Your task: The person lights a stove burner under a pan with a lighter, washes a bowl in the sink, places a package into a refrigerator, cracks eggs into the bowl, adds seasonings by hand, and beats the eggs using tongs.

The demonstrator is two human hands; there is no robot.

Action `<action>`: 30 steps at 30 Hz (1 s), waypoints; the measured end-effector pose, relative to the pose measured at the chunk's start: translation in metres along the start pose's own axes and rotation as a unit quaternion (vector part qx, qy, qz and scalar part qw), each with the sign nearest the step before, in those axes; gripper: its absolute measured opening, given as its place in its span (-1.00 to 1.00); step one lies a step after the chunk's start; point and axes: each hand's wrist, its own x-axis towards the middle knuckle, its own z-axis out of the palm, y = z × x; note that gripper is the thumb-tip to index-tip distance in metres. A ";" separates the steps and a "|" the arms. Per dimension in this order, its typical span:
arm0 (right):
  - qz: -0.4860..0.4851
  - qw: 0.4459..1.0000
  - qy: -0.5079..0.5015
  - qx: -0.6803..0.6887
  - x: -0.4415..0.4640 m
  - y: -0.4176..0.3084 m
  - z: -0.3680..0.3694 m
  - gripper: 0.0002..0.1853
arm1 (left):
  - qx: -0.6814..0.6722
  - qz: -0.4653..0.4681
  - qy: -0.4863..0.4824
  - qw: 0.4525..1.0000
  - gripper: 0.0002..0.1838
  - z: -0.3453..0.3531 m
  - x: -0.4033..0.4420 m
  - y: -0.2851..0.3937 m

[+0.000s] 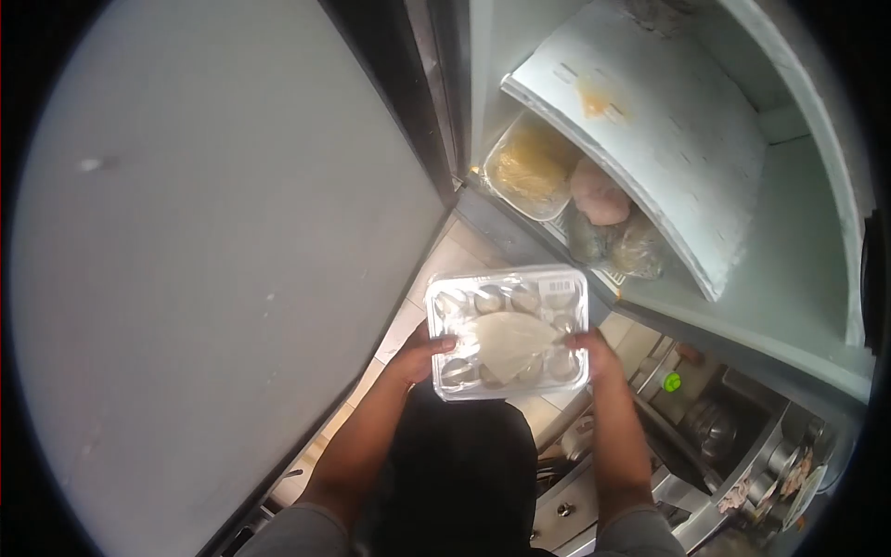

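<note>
Hands point(416, 358) point(597, 356) half-curled on wrapped tray point(506, 276)

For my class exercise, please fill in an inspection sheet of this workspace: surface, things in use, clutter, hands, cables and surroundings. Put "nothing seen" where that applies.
Surface: white shelf bears an orange-brown stain.
Things in use: clear tray with rounded hollows; a whitish piece lies across its middle.
Clutter: below the shelf, a container with yellowish contents, beside a pinkish bundle.
Hands: left hand and right hand grip opposite sides of the tray, thumbs on top.
Cables: nothing seen.
Surroundings: large grey panel at left; tiled floor below.
</note>
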 end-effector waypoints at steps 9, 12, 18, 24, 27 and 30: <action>-0.121 0.993 -0.004 -0.013 0.123 -0.047 0.001 -0.37 | -0.158 0.076 0.060 0.983 -0.10 -0.030 0.043 -0.025; -0.244 0.966 0.082 -0.032 0.156 -0.090 0.007 -0.51 | -0.137 0.095 0.085 0.982 -0.14 -0.044 0.038 -0.033; -0.402 0.902 0.073 0.137 0.245 -0.191 -0.001 -0.50 | -0.189 0.034 0.087 0.978 -0.12 -0.065 0.018 -0.051; -0.447 0.882 0.143 -0.048 0.291 -0.236 -0.051 -0.44 | -0.161 0.042 0.105 0.980 -0.13 -0.078 0.011 -0.053; -0.501 0.701 0.229 -0.452 0.299 -0.255 -0.093 -0.41 | -0.179 0.027 0.091 0.979 -0.11 -0.080 0.018 -0.046; -0.506 0.587 0.239 -0.585 0.304 -0.266 -0.095 -0.39 | -0.194 0.022 0.079 0.978 -0.09 -0.083 0.026 -0.043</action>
